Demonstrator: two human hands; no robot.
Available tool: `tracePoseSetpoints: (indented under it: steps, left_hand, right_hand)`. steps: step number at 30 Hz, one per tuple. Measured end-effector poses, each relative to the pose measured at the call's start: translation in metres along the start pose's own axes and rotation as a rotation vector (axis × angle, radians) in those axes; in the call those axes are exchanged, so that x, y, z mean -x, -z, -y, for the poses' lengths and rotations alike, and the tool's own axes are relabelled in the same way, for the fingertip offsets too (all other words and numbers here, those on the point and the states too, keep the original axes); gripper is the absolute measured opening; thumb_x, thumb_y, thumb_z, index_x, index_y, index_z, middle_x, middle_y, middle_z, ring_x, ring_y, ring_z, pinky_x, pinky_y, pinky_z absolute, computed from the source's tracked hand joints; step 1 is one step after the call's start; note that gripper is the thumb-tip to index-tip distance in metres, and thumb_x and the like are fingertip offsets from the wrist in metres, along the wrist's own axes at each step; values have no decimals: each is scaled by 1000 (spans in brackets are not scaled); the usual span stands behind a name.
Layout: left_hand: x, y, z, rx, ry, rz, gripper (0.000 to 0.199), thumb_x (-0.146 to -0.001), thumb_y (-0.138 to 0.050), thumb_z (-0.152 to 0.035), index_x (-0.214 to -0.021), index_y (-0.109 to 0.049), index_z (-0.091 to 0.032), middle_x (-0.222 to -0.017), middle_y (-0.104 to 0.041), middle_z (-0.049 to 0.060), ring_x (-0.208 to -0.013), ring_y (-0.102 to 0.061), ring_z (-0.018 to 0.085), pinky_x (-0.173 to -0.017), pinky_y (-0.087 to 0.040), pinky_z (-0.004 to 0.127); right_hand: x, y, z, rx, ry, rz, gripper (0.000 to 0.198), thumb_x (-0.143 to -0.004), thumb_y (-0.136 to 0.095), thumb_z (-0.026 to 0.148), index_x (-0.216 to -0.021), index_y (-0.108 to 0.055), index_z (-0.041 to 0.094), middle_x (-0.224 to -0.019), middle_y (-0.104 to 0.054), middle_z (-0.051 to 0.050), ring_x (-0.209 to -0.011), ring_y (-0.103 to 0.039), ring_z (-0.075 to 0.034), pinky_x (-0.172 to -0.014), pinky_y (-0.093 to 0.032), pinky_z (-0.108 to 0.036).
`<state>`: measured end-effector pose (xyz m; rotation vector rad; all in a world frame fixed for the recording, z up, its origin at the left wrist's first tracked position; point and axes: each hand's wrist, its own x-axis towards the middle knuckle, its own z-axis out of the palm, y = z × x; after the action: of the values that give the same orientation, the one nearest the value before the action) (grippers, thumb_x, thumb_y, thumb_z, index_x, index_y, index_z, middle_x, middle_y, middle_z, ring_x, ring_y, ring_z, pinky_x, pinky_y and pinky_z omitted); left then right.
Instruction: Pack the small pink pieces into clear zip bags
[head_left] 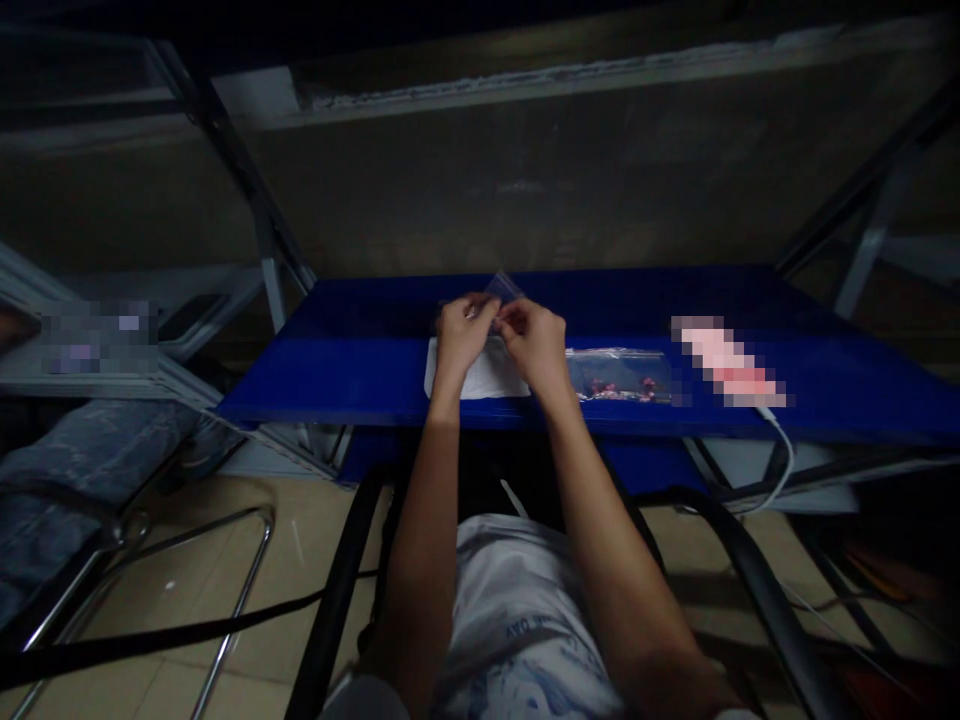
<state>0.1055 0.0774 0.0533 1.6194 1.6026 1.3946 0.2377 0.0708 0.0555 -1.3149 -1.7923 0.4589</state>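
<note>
Both of my hands meet over the blue table, pinching a small clear plastic bag (505, 287) between them. My left hand (463, 332) has its fingers closed on the bag's left side. On the other side my right hand (537, 338) grips it with thumb and fingertips. What the bag holds, if anything, is hidden by my fingers. Below my hands lies a white sheet or pad (491, 373), partly covered by them. Just right of my right wrist, a larger clear zip bag (621, 376) with small pink and reddish pieces lies flat.
The blue table (360, 350) has its front edge close to my body. A blurred-out pink object (724, 360) with a white cable (786, 450) lies at the right. Metal frame posts stand on both sides. Another person's leg (82, 480) shows at the left, near a metal chair frame (255, 560).
</note>
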Motion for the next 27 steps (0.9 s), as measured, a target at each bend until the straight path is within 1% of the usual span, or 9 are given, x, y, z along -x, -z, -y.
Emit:
tracePoseSetpoints:
  steps: [4,6,8,10,13,17,23,25,27]
  left_hand:
    - [40,11,12,216,-39,-114,18,-95,-62,-27,-101,-77,-18,-106,-80,8,-100,-74,20,-92,-56,30]
    - [51,19,20,283,-9,-77,15,-93,-66,-27,-98,-77,-19,-103,-80,7,-98,-74,20,-91,-57,32]
    - [57,28,26,320,5,21,14,-91,-68,-29,-98,-78,-21,-104,-80,7,-96,-73,20,-90,-57,33]
    - [59,35,29,326,14,109,16,-91,-69,-31,-99,-78,-22,-105,-80,6,-92,-73,20,-86,-58,33]
    - [60,42,29,361,61,188,23,-89,-72,-36,-105,-77,-22,-103,-80,7,-81,-72,19,-76,-59,31]
    - [64,48,28,416,113,272,41,-79,-82,-35,-119,-73,-25,-104,-78,6,-81,-73,19,-75,-61,31]
    - [67,64,30,452,159,245,44,-77,-82,-28,-119,-71,-25,-87,-74,2,-72,-71,16,-76,-61,32]
    - [66,72,28,377,153,229,41,-81,-79,-29,-121,-71,-26,-93,-74,4,-75,-72,18,-76,-62,34]
    - [66,79,21,210,94,141,39,-82,-78,-30,-121,-72,-26,-108,-73,7,-84,-73,21,-79,-62,36]
  right_hand:
    - [26,0,5,-248,-23,7,31,-82,-72,30,-110,-63,21,-93,-73,-4,-81,-70,-21,-79,-55,-33]
    - [31,3,3,-353,-38,-20,43,-82,-73,35,-121,-59,22,-101,-72,-5,-82,-71,-20,-77,-56,-33]
    - [33,6,1,-404,-30,-20,48,-84,-72,37,-128,-58,24,-108,-73,-6,-86,-71,-21,-79,-57,-35]
    - [33,9,0,-406,6,27,39,-85,-69,36,-122,-63,25,-108,-74,-6,-91,-72,-22,-83,-57,-36]
    - [33,8,0,-401,8,88,23,-86,-64,32,-106,-69,23,-94,-74,-4,-89,-71,-22,-80,-58,-35]
    - [34,2,-1,-474,-81,4,26,-83,-64,31,-107,-66,22,-84,-70,-2,-74,-68,-19,-64,-58,-30]
    - [37,0,1,-507,-132,34,16,-80,-64,34,-91,-65,21,-81,-68,-2,-69,-68,-18,-61,-59,-30]
    - [37,0,3,-498,-136,27,14,-80,-64,32,-87,-65,20,-80,-68,-3,-67,-68,-18,-60,-58,-29]
    - [38,-2,4,-507,-135,7,17,-79,-64,31,-91,-65,19,-79,-68,-2,-65,-68,-17,-58,-57,-29]
